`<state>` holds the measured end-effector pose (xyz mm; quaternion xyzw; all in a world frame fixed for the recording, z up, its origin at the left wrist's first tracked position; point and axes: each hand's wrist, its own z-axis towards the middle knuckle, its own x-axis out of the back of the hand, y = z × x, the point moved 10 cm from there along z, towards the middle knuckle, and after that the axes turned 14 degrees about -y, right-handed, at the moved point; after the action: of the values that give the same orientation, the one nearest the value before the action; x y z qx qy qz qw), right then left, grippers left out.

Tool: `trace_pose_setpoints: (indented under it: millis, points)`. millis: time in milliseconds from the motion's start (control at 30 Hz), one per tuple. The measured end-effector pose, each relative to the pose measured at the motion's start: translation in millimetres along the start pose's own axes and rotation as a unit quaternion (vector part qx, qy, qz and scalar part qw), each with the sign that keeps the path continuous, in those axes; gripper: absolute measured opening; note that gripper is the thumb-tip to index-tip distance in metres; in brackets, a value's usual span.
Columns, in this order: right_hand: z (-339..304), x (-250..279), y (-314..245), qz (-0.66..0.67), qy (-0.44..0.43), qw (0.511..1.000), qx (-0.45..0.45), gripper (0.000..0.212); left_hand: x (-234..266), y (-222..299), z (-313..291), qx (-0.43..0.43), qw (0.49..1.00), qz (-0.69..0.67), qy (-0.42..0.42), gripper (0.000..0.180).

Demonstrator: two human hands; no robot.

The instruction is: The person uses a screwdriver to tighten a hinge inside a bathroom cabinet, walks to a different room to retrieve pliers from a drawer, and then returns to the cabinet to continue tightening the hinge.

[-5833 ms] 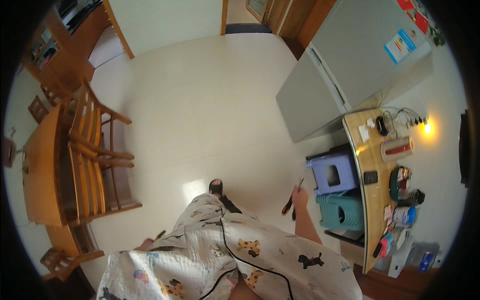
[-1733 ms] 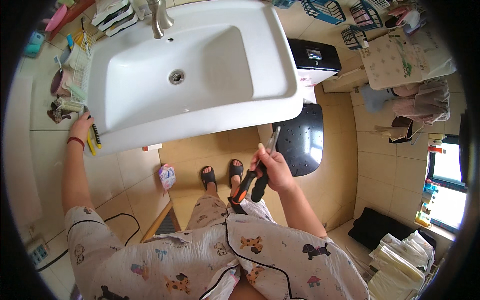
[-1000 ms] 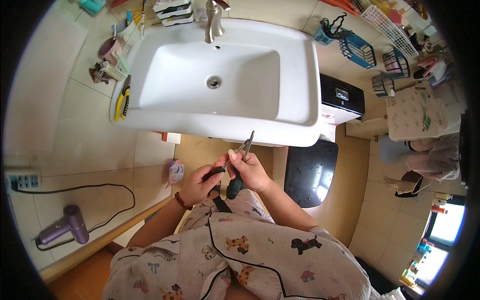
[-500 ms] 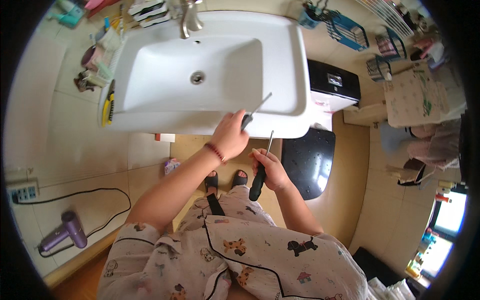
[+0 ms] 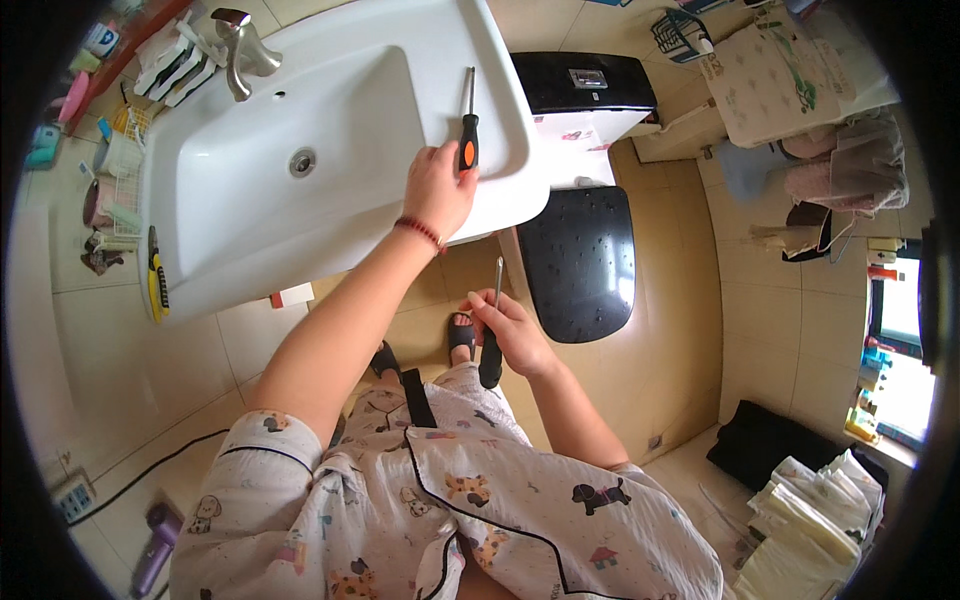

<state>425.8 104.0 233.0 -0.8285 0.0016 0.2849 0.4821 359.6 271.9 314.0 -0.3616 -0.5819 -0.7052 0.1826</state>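
My left hand (image 5: pixel 440 190) is over the right front rim of the white sink (image 5: pixel 340 270), closed at the lower end of a screwdriver (image 5: pixel 469 140). Its black handle bears an orange oval, and its thin metal shaft points away from me along the sink's right ledge. Closer to my body, my right hand (image 5: pixel 518 338) grips a second screwdriver with a black handle (image 5: pixel 490 362). That one is held upright, with its metal shaft rising above my fingers. Part of its handle is hidden by the fingers.
A yellow-and-black utility knife (image 5: pixel 157 275) lies on the sink's left rim. The faucet (image 5: pixel 243 55) stands at the back. Right of the sink is a toilet with a black lid (image 5: pixel 578 265). A purple hair dryer (image 5: pixel 156 548) and its cord are at lower left.
My view has swung to the right. My left hand has moved its screwdriver rightward and lowered it toward the sink's right ledge. The right hand keeps its screwdriver.
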Motion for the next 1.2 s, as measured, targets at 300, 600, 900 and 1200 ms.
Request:
trace_pose_setpoints:
  millis: [300, 600, 900, 1200]
  points:
    - [50.7, -75.1, 99.4, 0.454, 0.015, 0.891, 0.024, 0.030, -20.2, -89.1, -238.7, 0.031, 0.872, -0.335, -0.356, 0.032]
    - [161.9, -161.2, 276.6, 0.493, 0.030, 0.866, -0.077, 0.020, 47.7, -316.5, -321.1, 0.358, 0.860, -0.283, -0.230, 0.026]
    - [170.9, -36.3, 324.9, 0.422, 0.165, 0.892, -0.003, 0.009, 84.9, -388.9, -280.6, 0.291, 0.944, -0.123, -0.098, 0.027]
    - [180.9, 20.4, 373.7, 0.239, 0.128, 0.960, -0.065, 0.014, 73.3, -399.7, -203.4, 0.120, 0.989, -0.017, -0.083, 0.030]
